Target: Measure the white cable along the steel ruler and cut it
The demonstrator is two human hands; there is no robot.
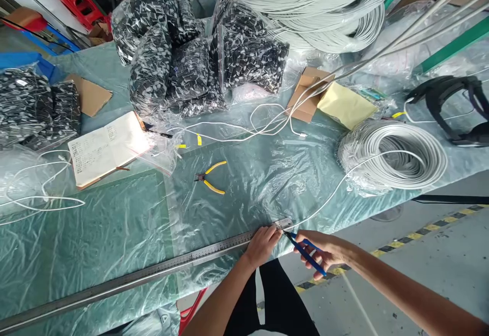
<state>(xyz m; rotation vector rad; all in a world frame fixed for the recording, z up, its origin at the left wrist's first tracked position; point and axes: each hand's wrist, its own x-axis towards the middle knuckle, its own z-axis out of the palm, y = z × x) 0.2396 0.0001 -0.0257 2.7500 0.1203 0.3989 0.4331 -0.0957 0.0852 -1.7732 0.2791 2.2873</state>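
My left hand (pixel 263 244) is closed at the right end of a long steel ruler (pixel 168 264), its fingers pinching a thin white cable (pixel 332 196) down against it. From there the cable runs up to a wrapped coil (pixel 408 158) on the right. Blue-handled cutting pliers (pixel 311 259) are in my right hand (pixel 321 252), their jaws at the cable beside my left fingertips. Whether the jaws have closed on the cable is too small to tell. A yellow-handled pair of cutters (pixel 212 177) lies apart on the plastic-covered table (pixel 244 188).
Bags of small black-and-white parts (pixel 171 56) are heaped at the back, beside a big bundle of white cable (pixel 321 5). An open notebook (pixel 109 147) lies at left. A cardboard box (pixel 307 94) and a black headband-like frame (pixel 451 104) sit to the right.
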